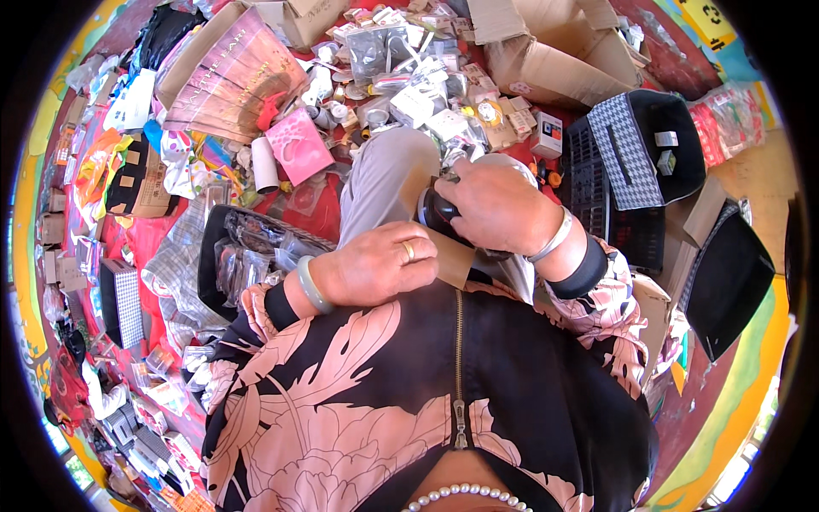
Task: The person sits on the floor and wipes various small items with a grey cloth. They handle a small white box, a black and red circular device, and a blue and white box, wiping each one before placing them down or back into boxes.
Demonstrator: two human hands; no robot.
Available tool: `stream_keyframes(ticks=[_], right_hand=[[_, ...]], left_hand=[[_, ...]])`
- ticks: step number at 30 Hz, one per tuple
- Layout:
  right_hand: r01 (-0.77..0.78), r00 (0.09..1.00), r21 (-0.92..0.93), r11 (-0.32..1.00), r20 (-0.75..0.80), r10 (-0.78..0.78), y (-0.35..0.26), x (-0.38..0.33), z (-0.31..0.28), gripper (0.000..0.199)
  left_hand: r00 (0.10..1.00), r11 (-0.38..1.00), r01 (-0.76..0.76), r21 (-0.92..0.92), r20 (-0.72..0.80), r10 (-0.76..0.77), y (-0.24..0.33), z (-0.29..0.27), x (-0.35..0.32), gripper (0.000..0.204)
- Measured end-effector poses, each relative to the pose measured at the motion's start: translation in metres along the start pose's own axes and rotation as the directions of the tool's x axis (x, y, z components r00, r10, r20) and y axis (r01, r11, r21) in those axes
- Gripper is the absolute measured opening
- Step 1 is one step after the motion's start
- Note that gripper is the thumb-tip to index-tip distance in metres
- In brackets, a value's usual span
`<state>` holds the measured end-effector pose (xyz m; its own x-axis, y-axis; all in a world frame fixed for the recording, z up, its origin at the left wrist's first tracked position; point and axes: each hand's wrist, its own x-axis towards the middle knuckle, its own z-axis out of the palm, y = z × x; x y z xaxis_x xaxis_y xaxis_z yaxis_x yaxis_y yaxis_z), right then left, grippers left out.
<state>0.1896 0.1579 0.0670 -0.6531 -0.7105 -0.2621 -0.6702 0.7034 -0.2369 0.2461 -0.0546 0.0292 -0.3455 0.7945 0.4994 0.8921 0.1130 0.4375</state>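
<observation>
My left hand, with a gold ring and a pale green bangle, grips a small brown cardboard box held over my lap. My right hand, with a silver bangle at the wrist, closes over a dark round object at the mouth of that box. Most of the dark object is hidden under my fingers. Both hands are close together above my grey trouser leg.
A black tray of clear-wrapped items lies at my left. Small boxes and packets are heaped ahead, with open cartons behind. A black crate and houndstooth-patterned box stand at my right. A pink flat package lies ahead left.
</observation>
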Motion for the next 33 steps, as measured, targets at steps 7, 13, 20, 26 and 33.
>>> stream_keyframes(ticks=[7,13,20,26,33], right_hand=[[-0.103,0.962,0.216,0.971,-0.227,0.153,0.003,-0.017,0.012,0.036],[-0.213,0.904,0.175,0.961,-0.338,0.262,0.005,-0.036,0.020,0.053],[-0.118,0.988,0.244,0.963,-0.066,0.137,0.012,-0.035,0.013,0.045],[-0.128,0.985,0.099,0.987,0.127,0.115,0.009,-0.018,0.012,0.039],[0.048,0.996,0.130,0.990,-0.086,-0.037,0.024,-0.019,0.032,0.033]], left_hand=[[1.000,0.999,-0.006,0.046,0.023,0.005,0.006,-0.006,-0.006,0.017],[0.999,0.991,-0.034,0.133,0.019,0.031,0.002,-0.013,-0.003,0.016],[0.999,0.997,0.003,0.078,0.045,-0.006,0.003,-0.008,-0.003,0.016],[0.999,0.997,-0.004,0.073,0.050,0.000,0.002,-0.006,-0.002,0.014],[0.993,0.999,0.022,0.025,0.116,-0.024,0.000,-0.006,-0.004,0.015]])
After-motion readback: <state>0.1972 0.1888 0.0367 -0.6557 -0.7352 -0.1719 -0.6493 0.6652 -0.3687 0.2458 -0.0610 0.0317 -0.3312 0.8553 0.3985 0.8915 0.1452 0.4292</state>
